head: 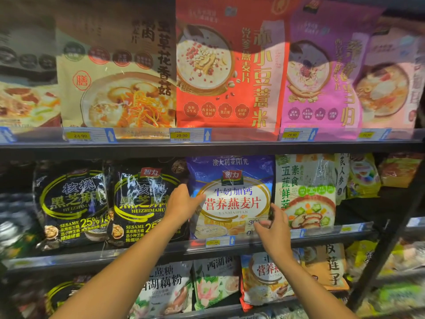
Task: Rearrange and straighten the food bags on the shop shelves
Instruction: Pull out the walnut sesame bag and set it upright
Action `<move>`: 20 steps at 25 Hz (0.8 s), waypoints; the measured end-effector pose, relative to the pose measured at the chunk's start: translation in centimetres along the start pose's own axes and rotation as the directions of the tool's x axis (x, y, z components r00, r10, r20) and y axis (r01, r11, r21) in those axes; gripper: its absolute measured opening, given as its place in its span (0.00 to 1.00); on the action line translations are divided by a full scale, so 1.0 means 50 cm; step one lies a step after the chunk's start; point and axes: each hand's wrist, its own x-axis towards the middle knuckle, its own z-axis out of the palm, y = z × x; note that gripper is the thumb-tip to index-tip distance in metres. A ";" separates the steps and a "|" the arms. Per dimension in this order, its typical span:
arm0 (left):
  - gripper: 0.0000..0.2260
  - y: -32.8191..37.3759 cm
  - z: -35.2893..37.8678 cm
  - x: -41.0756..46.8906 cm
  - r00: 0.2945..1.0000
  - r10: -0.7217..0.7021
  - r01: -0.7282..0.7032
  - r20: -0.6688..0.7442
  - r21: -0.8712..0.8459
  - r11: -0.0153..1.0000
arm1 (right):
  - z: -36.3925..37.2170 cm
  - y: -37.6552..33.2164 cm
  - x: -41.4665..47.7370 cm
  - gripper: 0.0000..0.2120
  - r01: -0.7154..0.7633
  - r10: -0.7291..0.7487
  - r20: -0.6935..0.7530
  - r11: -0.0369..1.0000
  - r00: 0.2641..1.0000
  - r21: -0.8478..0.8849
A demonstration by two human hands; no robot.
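**Fingers [274, 209] on both edges of the blue oat bag [232, 196]**

On my feed the right hand [273, 229] has its fingers curled round the bag's lower right edge, pinching it. The left hand [184, 203] lays its thumb on the front of the bag at the left edge. Its other fingers are tucked out of sight behind, so that hand grips too. Both bare forearms reach up from the bottom of my view.

The bag stands upright near the centre of the middle shelf [138, 252], its foot behind the clear front rail.

I count two black sesame bags [71, 203] side by side to its left, the nearer one touching the left hand. One green-and-white vegetable bag [305, 192] stands just beside it on the right. Past that, more bags blur together and I cannot count them.

On the bottom shelf I make out two white lotus-powder bags [165, 286], one smaller oat bag [264, 279] and one orange bag [328, 265].

Farther up, the top shelf [207, 147] carries five tall bags in a row:
- one cut off at the left edge [23, 100]
- one beige bag [115, 88]
- one red bag [230, 77]
- one purple bag [322, 84]
- one pale pink bag [391, 88]

Four yellow price tags [181, 135] sit along the top shelf's rail. The shelving is dark metal, with a dark upright post [391, 249] at the right, and shadow covers the tops of the upper row.
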 end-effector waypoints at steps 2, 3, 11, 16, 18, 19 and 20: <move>0.23 -0.002 -0.008 -0.016 1.000 0.031 -0.030 -0.006 0.045 0.999 | -0.012 -0.011 -0.011 0.34 0.042 -0.042 -0.003 0.999 0.999 -0.028; 0.25 -0.006 -0.012 -0.026 0.999 0.050 -0.049 -0.011 0.069 0.996 | -0.020 -0.016 -0.018 0.33 0.078 -0.079 -0.004 0.994 0.997 -0.078; 0.36 -0.050 -0.058 -0.165 0.939 0.312 -0.230 -0.143 0.411 0.882 | -0.059 -0.029 -0.093 0.38 0.376 -0.358 0.132 0.803 0.925 -0.463; 0.39 -0.100 -0.110 -0.245 0.959 0.232 -0.137 -0.162 0.451 0.882 | -0.038 -0.057 -0.149 0.37 0.457 -0.425 0.177 0.769 0.888 -0.447; 0.39 -0.125 -0.136 -0.261 0.962 0.203 -0.105 -0.180 0.443 0.891 | -0.018 -0.073 -0.169 0.36 0.472 -0.430 0.198 0.771 0.881 -0.428; 0.39 -0.139 -0.149 -0.265 0.963 0.195 -0.094 -0.185 0.446 0.890 | -0.005 -0.081 -0.179 0.37 0.478 -0.430 0.209 0.773 0.878 -0.417; 0.40 -0.152 -0.162 -0.265 0.964 0.189 -0.085 -0.187 0.456 0.886 | 0.008 -0.090 -0.188 0.37 0.481 -0.428 0.220 0.775 0.876 -0.410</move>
